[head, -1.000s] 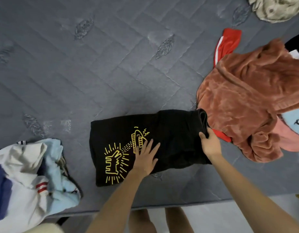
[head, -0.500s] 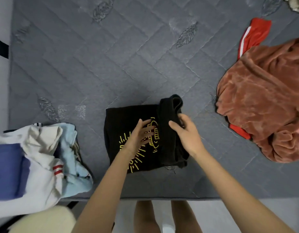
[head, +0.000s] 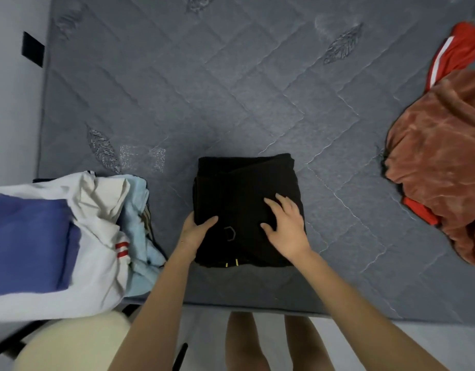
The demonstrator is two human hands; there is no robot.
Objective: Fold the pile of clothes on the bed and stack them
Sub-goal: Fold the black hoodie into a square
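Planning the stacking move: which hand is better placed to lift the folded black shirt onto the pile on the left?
Probably the left hand: it grips the black shirt at its left edge, thumb on top, nearest the pile. The right hand only lies spread flat on top.

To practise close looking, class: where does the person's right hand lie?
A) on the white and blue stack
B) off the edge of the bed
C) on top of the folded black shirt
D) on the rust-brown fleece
C: the right hand rests with fingers spread on top of the folded black shirt, while the left hand holds the shirt's left edge.
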